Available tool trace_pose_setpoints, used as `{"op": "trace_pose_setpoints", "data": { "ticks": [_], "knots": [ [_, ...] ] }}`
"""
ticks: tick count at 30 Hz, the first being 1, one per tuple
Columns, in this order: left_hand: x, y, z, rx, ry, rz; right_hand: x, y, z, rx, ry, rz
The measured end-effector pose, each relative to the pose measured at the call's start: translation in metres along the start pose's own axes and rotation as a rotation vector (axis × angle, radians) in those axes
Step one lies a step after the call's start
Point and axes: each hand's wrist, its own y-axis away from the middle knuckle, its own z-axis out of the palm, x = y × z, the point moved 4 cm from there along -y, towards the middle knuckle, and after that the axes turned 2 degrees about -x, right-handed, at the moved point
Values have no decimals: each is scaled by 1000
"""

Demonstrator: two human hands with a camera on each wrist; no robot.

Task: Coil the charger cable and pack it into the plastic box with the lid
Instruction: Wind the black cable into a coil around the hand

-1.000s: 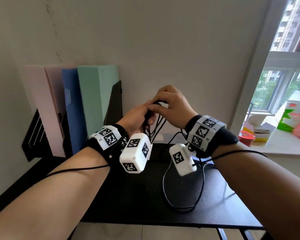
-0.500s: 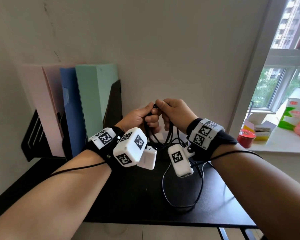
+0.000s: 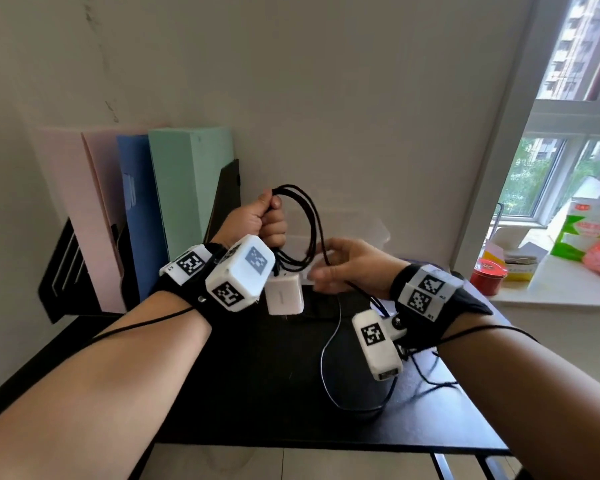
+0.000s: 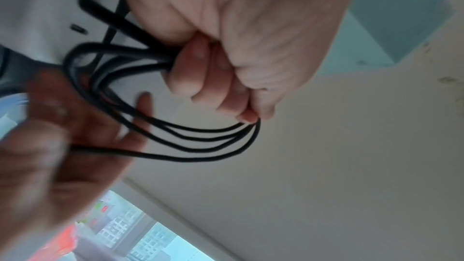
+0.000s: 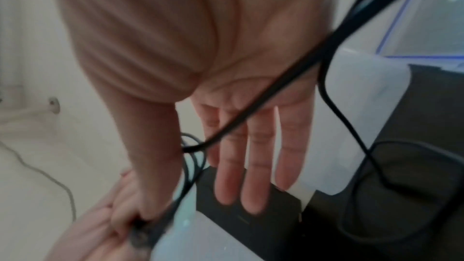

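Observation:
My left hand (image 3: 262, 221) is raised near the wall and grips a coil of several loops of the black charger cable (image 3: 310, 230). The wrist view shows its fingers curled round the bundle (image 4: 200, 142). The white charger plug (image 3: 284, 294) hangs below that hand. My right hand (image 3: 343, 268) is lower and to the right, fingers straight (image 5: 251, 156), and the cable's free length (image 5: 263, 102) runs across its palm. That length trails down to a loose loop (image 3: 326, 382) on the black table. The clear plastic box (image 3: 378, 230) stands behind my hands against the wall.
Pink, blue and green file folders (image 3: 187, 188) stand in a black rack at the back left. On the right, a windowsill holds a red tin (image 3: 487, 280) and a green carton (image 3: 582, 230). The table's front edge (image 3: 326, 441) is just below my forearms.
My right hand has let go of the coil, dropped to the right and opened, with the cable running over its palm. My left hand has lifted the coil a little.

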Motion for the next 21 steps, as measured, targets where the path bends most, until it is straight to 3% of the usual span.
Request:
{"op": "trace_pose_setpoints", "data": {
  "ticks": [3,7,11,13,17,21],
  "knots": [
    [17,-4,-15,116,77,95,16,7,-3,-20,395,119],
    [40,-5,-37,269,126,218,24,13,-32,258,634,158],
    [46,2,-52,423,80,289,17,22,-49,498,13,-11],
    [42,4,-56,456,46,279,4,25,-54,606,-46,-96],
    [33,4,-57,464,-20,227,-23,28,-54,812,595,-78],
    [25,3,-44,383,-76,190,-36,24,-31,762,1121,92]
  ]
}}
